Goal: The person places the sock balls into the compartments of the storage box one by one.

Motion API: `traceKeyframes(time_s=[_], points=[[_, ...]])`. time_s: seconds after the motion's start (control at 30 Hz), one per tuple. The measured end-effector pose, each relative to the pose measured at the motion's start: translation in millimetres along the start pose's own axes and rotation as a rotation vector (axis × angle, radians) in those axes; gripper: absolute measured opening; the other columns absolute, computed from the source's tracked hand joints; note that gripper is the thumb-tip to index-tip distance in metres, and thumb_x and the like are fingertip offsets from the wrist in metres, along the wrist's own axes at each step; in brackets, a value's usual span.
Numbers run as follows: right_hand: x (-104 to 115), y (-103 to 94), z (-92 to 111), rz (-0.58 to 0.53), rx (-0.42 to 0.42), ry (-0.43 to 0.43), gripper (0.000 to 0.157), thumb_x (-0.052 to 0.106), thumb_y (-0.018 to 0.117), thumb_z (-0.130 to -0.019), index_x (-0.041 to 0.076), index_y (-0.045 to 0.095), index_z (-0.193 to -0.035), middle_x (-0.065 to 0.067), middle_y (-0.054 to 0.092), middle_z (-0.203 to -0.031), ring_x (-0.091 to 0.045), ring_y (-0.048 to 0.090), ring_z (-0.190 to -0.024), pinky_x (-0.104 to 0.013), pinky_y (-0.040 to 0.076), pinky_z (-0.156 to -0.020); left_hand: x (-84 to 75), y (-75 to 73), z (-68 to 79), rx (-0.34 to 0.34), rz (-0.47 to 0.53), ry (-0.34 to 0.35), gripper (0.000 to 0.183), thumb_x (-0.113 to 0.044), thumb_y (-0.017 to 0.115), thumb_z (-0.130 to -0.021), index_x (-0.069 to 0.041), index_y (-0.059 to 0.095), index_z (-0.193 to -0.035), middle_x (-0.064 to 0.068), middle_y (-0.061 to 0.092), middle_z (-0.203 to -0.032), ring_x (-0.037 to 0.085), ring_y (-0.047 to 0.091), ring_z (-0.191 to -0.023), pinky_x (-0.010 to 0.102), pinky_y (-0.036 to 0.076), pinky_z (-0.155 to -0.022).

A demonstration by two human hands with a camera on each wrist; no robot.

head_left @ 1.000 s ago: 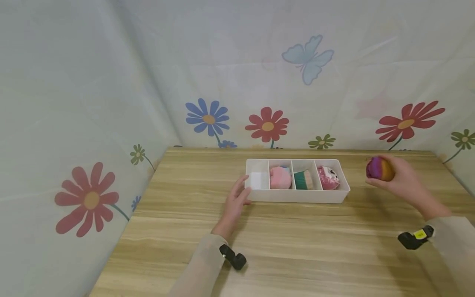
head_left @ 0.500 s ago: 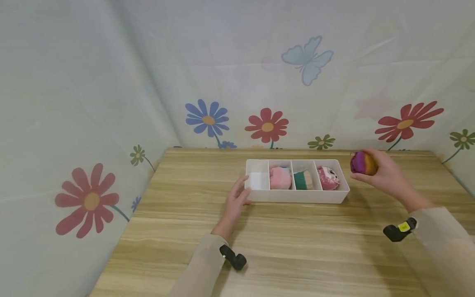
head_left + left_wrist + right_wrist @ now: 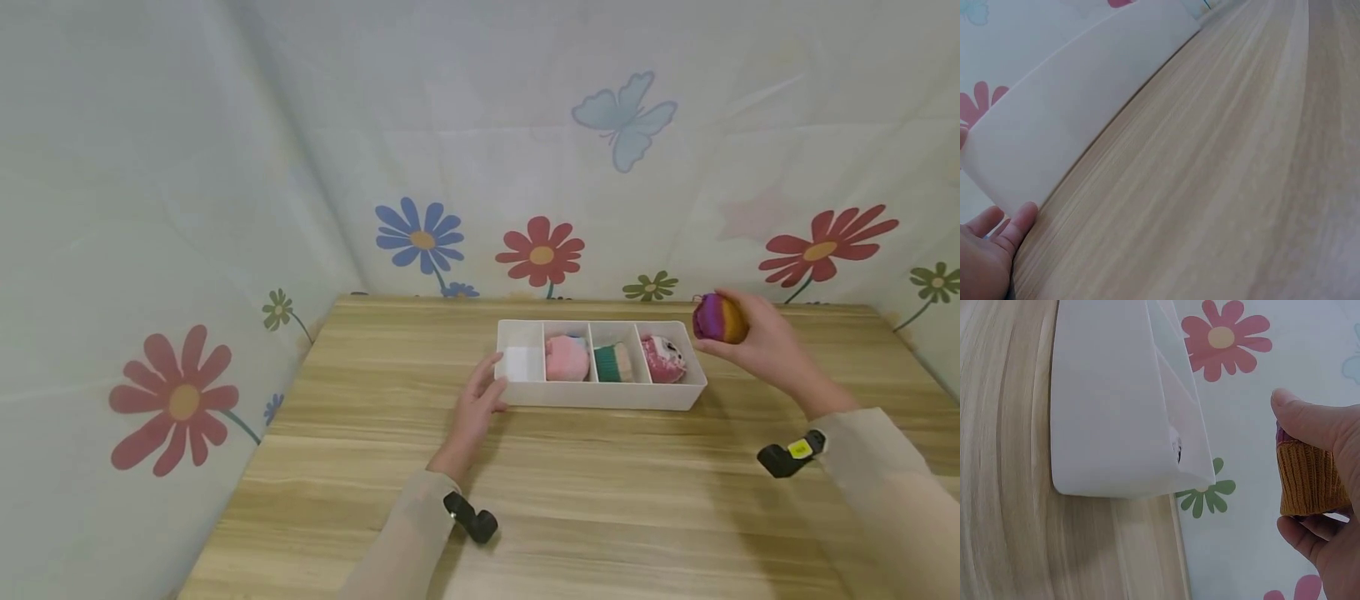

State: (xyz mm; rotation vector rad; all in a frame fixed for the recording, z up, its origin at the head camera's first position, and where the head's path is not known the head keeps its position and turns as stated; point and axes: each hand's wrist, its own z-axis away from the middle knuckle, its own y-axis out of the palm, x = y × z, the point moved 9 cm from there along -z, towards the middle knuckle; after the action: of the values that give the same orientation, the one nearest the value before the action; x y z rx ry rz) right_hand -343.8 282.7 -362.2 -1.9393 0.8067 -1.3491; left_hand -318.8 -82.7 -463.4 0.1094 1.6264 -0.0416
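A long white box (image 3: 600, 395) with dividers lies on the table. My left hand (image 3: 474, 408) rests against its left end; in the left wrist view, fingertips (image 3: 1021, 220) touch the box's lower corner. My right hand (image 3: 768, 346) grips a rolled-up sock (image 3: 718, 319), purple and mustard, in the air just beyond the box's right end. Its ribbed mustard cuff shows between thumb and fingers in the right wrist view. Inside the box, a pink rolled sock (image 3: 567, 358), a green and beige one (image 3: 613, 363) and a pink and white one (image 3: 664, 360) each fill a compartment. The leftmost compartment (image 3: 523, 364) shows its bare white bottom.
The wooden table (image 3: 600, 492) runs back to a white curtain (image 3: 480, 150) printed with flowers and a butterfly. Another side of the curtain closes off the left. Each wrist wears a small black camera, the left one (image 3: 471, 518) close above the tabletop.
My right hand has carried the purple and mustard sock leftward and slightly up, closer to the box. The left hand and the box have stayed in place.
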Motion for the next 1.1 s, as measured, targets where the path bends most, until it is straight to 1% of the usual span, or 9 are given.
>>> traceKeyframes(time_s=[0.07,0.23,0.4,0.5,0.73,0.9,1.1], points=[[2.9,2.7,-1.5,-0.006,0.014,0.006,0.083,0.034,0.076,-0.077,-0.002,0.032,-0.138,-0.029,0.039,-0.126,-0.047,0.041,-0.104,-0.063,0.045,-0.077,-0.1,0.1,-0.6,-0.001,0.004,0.000,0.044,-0.012,0.050,-0.096,-0.009,0.041,-0.139,0.022,0.042,-0.135,0.027,0.049,-0.108,0.054,0.046,-0.085],[14.4,8.4,-5.8,-0.022,0.021,-0.018,0.082,0.031,0.075,-0.078,-0.003,0.031,-0.138,-0.031,0.038,-0.126,-0.048,0.041,-0.105,-0.063,0.046,-0.076,-0.7,-0.7,-1.9,-0.007,0.010,0.007,0.043,-0.011,0.050,-0.096,-0.007,0.042,-0.138,0.023,0.043,-0.135,0.027,0.049,-0.108,0.055,0.045,-0.084],[24.8,14.8,-10.4,-0.028,0.032,-0.024,0.082,0.031,0.076,-0.078,-0.002,0.031,-0.139,-0.030,0.038,-0.126,-0.047,0.041,-0.106,-0.062,0.046,-0.077,-0.9,-1.4,-2.8,-0.009,0.013,0.011,0.043,-0.011,0.050,-0.096,-0.007,0.042,-0.138,0.023,0.044,-0.134,0.025,0.050,-0.106,0.055,0.046,-0.084],[28.8,18.7,-12.4,-0.040,0.042,-0.023,0.082,0.031,0.076,-0.078,-0.001,0.031,-0.139,-0.029,0.038,-0.126,-0.046,0.041,-0.106,-0.061,0.046,-0.078,1.2,-1.5,-2.8,-0.005,0.019,0.004,0.043,-0.011,0.050,-0.096,-0.008,0.042,-0.138,0.022,0.043,-0.135,0.026,0.049,-0.108,0.055,0.046,-0.084],[39.4,25.7,-16.9,-0.057,0.043,-0.040,0.078,0.025,0.077,-0.077,0.002,0.033,-0.138,-0.027,0.038,-0.128,-0.044,0.042,-0.106,-0.060,0.047,-0.078,4.6,-1.0,-3.1,-0.003,0.024,0.007,0.043,-0.011,0.050,-0.095,-0.008,0.042,-0.138,0.021,0.044,-0.134,0.025,0.050,-0.107,0.055,0.046,-0.084],[47.1,34.4,-20.4,-0.075,0.069,-0.042,0.078,0.028,0.076,-0.078,0.004,0.033,-0.138,-0.026,0.037,-0.128,-0.043,0.042,-0.106,-0.058,0.048,-0.078,4.3,-0.6,-3.1,0.001,0.020,0.014,0.043,-0.011,0.050,-0.096,-0.008,0.042,-0.138,0.022,0.046,-0.132,0.024,0.051,-0.105,0.055,0.046,-0.084],[60.6,48.2,-23.1,-0.097,0.084,-0.086,0.078,0.029,0.076,-0.077,0.004,0.034,-0.138,-0.024,0.039,-0.127,-0.042,0.044,-0.105,-0.056,0.050,-0.076,2.3,-0.7,-1.7,-0.001,0.020,0.020,0.043,-0.010,0.050,-0.096,-0.006,0.042,-0.138,0.022,0.045,-0.133,0.024,0.051,-0.106,0.056,0.046,-0.084]])
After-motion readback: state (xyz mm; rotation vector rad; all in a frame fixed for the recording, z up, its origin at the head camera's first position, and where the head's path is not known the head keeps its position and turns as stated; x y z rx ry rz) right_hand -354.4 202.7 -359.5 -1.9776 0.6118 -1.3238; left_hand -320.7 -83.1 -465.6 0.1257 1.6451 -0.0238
